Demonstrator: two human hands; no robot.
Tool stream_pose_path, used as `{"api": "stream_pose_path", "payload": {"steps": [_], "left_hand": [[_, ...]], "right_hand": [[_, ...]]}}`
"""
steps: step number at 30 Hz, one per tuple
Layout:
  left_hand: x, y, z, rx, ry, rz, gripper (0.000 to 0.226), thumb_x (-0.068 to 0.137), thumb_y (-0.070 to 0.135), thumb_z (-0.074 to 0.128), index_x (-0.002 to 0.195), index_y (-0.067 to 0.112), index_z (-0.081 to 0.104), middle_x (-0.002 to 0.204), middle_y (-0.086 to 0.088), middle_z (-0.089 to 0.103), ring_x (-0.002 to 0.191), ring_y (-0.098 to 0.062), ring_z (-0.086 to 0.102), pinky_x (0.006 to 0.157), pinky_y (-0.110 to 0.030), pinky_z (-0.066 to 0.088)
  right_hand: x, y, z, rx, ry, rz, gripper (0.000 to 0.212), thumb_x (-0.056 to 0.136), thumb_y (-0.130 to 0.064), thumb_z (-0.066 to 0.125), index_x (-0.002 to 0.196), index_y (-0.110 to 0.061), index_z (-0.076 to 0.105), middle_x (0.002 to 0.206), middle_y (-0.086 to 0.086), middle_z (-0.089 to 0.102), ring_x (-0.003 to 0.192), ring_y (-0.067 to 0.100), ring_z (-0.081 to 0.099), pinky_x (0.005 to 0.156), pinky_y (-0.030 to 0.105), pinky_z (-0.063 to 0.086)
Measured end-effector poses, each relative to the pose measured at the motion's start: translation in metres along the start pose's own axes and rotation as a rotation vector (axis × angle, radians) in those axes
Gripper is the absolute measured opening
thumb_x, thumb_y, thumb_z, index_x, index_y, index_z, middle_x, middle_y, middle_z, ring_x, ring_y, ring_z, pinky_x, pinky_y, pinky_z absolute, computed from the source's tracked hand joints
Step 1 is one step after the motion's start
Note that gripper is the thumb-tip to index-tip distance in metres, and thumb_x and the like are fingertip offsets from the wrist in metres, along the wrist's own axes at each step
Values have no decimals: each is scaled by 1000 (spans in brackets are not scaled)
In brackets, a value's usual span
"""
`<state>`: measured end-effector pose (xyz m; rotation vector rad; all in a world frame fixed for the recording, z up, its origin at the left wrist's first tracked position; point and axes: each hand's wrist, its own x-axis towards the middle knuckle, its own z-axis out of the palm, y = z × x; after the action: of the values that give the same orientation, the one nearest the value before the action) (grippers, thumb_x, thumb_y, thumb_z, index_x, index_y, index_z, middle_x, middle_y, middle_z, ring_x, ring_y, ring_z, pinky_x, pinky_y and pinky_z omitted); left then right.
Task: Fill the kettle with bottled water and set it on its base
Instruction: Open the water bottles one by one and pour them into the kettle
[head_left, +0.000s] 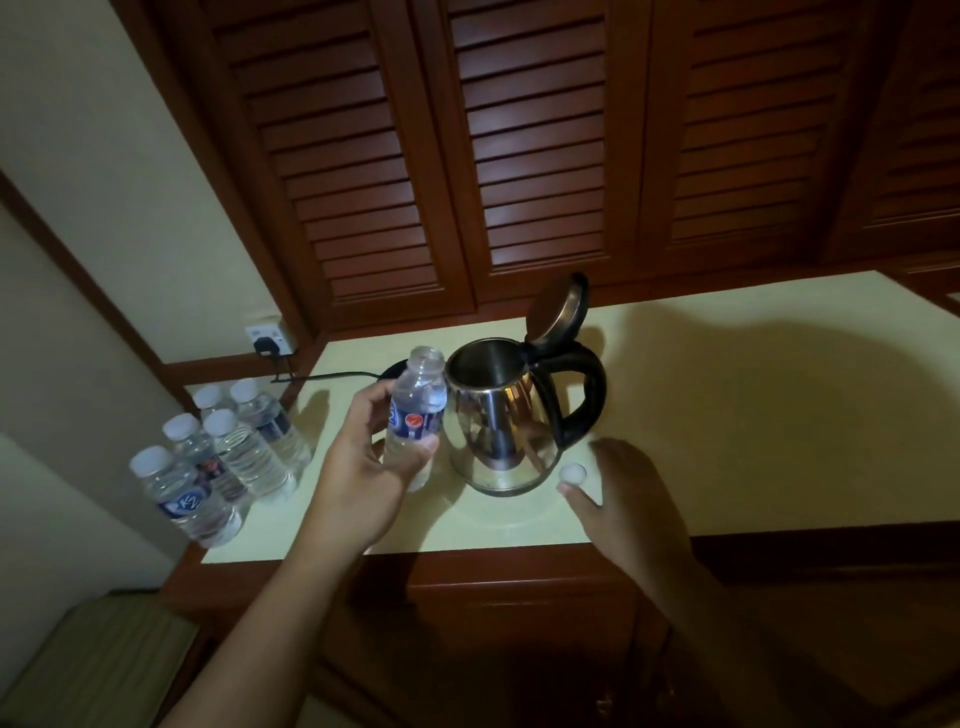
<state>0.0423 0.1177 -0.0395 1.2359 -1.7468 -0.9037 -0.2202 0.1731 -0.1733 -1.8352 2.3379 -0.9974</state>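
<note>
Left hand (358, 467) wraps the uncapped bottle (418, 410), upright to prevent spillage, just beside the kettle (498, 431). Right hand (623, 499) lies flat, fingers straight, holding nothing, by the cap (572, 474). Kettle lid (558, 309) stands raised for filling; base (392, 370) waits behind.

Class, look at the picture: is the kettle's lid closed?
No, the lid of the kettle stands flipped up, leaving its mouth open.

Shiny polished metal on the kettle (496, 431), handle (582, 395) in black plastic. Clear, ribbed plastic bottles (218, 467) at left. Smooth matt countertop (753, 415); glossy slatted wood doors (519, 156) across the top.
</note>
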Motion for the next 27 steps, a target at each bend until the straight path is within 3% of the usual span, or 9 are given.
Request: {"api": "stream_pose_path", "payload": {"steps": [2, 4, 7, 10, 12, 14, 21, 27], "left_hand": [[7, 8, -3, 47, 10, -2, 59, 94, 20, 77, 140, 47, 50, 124, 35, 59, 120, 9, 57, 104, -45, 54], [15, 16, -6, 112, 12, 28, 58, 96, 19, 75, 143, 44, 50, 118, 37, 57, 117, 1, 60, 101, -45, 56], [30, 24, -9, 302, 6, 112, 58, 97, 19, 73, 147, 36, 49, 116, 24, 58, 105, 2, 57, 93, -35, 52], [48, 24, -13, 559, -2, 179, 61, 99, 24, 70, 153, 35, 44, 136, 2, 57, 130, -18, 44, 100, -39, 42], [59, 23, -16, 702, -21, 229, 63, 100, 28, 68, 156, 37, 39, 146, -1, 55, 141, -26, 37, 111, -50, 39], [67, 24, -18, 832, -48, 303, 64, 100, 28, 65, 157, 37, 37, 147, -2, 53, 140, -27, 36, 111, -54, 35], [82, 35, -24, 1187, -53, 518, 80, 87, 19, 71, 157, 35, 35, 148, -3, 51, 137, -28, 35, 107, -61, 31], [85, 43, -25, 1326, -43, 657, 82, 81, 10, 67, 155, 31, 39, 145, -6, 53, 135, -33, 39, 110, -68, 29]], "right_hand": [[-1, 0, 0, -74, 2, -18, 58, 84, -57, 68, 116, -10, 59, 113, 5, 62, 107, 23, 56, 95, 33, 47], [0, 0, 1, -112, -22, -7, 66, 83, -65, 62, 117, -9, 58, 117, 8, 62, 111, 26, 55, 98, 40, 48], [1, 0, 5, -174, -73, 2, 84, 83, -76, 49, 129, -6, 54, 132, 12, 60, 125, 30, 53, 108, 45, 42], [0, -2, 7, -225, -136, 27, 98, 86, -81, 34, 149, -6, 39, 156, 14, 42, 145, 30, 36, 123, 46, 24], [2, -3, 7, -234, -162, 34, 99, 88, -81, 27, 156, -8, 27, 163, 13, 29, 152, 29, 24, 126, 44, 13], [2, -5, 6, -237, -180, 33, 100, 89, -80, 22, 157, -8, 22, 165, 13, 24, 153, 28, 20, 125, 44, 9], [2, -6, 4, -211, -184, 44, 97, 90, -79, 24, 156, -9, 25, 164, 12, 26, 153, 26, 19, 126, 43, 11], [0, -8, 0, -185, -189, 31, 88, 93, -72, 32, 153, -8, 33, 162, 12, 32, 152, 26, 24, 125, 43, 15]]}}
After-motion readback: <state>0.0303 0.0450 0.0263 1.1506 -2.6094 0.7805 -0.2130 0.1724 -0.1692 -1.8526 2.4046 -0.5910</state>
